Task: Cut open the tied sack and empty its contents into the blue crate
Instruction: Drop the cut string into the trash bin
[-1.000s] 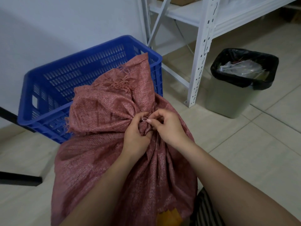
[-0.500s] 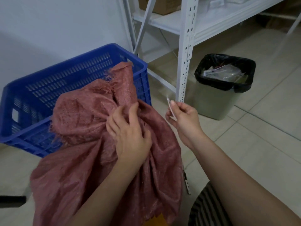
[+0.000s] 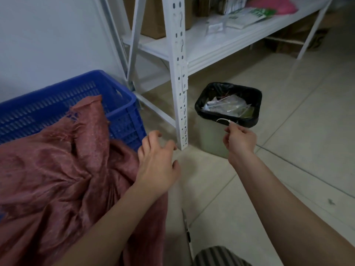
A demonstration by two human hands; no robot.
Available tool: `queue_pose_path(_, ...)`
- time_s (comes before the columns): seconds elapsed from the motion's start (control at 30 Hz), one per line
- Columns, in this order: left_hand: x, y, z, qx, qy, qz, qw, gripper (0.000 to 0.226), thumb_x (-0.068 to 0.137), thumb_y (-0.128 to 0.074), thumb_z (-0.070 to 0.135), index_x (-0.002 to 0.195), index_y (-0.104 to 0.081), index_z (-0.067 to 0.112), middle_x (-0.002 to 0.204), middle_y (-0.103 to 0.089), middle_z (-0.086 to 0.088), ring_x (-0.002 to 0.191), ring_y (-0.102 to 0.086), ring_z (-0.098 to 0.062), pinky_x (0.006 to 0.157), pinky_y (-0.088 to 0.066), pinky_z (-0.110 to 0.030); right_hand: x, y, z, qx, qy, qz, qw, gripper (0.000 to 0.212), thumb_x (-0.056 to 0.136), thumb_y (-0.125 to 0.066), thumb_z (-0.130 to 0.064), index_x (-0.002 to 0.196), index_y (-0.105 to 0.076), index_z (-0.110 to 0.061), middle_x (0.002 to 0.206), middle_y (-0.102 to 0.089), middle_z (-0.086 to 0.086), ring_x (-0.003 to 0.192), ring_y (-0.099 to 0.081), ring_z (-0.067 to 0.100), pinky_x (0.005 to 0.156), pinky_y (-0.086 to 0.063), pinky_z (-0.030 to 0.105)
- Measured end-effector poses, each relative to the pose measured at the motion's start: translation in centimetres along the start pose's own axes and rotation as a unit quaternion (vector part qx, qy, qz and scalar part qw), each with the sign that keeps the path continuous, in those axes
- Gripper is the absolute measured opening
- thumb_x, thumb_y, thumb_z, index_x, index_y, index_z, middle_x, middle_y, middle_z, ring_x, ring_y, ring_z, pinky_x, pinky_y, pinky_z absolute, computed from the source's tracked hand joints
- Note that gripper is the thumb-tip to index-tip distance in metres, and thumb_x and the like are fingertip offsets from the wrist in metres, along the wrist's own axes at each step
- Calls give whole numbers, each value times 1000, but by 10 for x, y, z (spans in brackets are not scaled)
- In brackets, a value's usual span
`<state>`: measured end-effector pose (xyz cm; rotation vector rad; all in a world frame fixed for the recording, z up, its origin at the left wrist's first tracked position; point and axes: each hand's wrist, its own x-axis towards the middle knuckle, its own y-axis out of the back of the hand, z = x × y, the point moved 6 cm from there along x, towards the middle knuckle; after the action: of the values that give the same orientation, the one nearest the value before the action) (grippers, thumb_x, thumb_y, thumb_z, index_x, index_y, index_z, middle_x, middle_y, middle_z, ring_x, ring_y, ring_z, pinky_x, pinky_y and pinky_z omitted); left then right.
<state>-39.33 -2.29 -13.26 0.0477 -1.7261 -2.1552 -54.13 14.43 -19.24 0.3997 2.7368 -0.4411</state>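
Note:
A dull red woven sack (image 3: 57, 169) slumps on the floor at the left, its frayed mouth leaning against the blue crate (image 3: 123, 104) behind it. My left hand (image 3: 157, 160) hovers just right of the sack with fingers spread, holding nothing. My right hand (image 3: 240, 139) pinches a thin white tie (image 3: 223, 120) at the near rim of the bin (image 3: 228, 104). A slim cutter (image 3: 187, 227) lies on the floor between my arms.
A white metal shelf rack stands behind, its post (image 3: 180, 93) between crate and bin; cardboard boxes (image 3: 153, 16) and packets sit on its shelf. The bin has a black liner and holds plastic scraps. Tiled floor extends to the right. Striped fabric (image 3: 217, 256) shows at the bottom.
My right hand pulled the white tie off the sack neck and carried it right to the bin. My left hand let go of the sack and opened. The view swung right.

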Motion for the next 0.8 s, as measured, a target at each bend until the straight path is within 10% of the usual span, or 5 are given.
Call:
queue_pose_path(0.27,30,-9,3,16,18,-15,1000,29,86,-60,30,114,-52,25,136,-17,-3,127,-17,-22,110,-20,-39,80,-38,-25,-27,23,67,997,50,76,-77,-30,118,-54,-14,108,-63,9,85,-56,25,82,-53,38)
queue_pose_path(0.5,12,-3,-33,86,49,-16,995,33,85,-58,27,117,-53,21,137,-22,-7,128,-20,-27,108,-23,-43,47,-43,30,-82,96,35,991,27,89,-60,-14,115,-55,-9,75,-52,-12,71,-55,8,56,-41,9)
queue_pose_path(0.8,-14,55,-86,155,100,92,979,22,77,-64,26,95,-58,15,120,-42,-14,108,-39,-32,93,-34,-49,-76,-113,52,-164,147,-232,948,10,89,-58,-14,96,-61,-20,82,-57,-6,63,-53,0,62,-45,16)
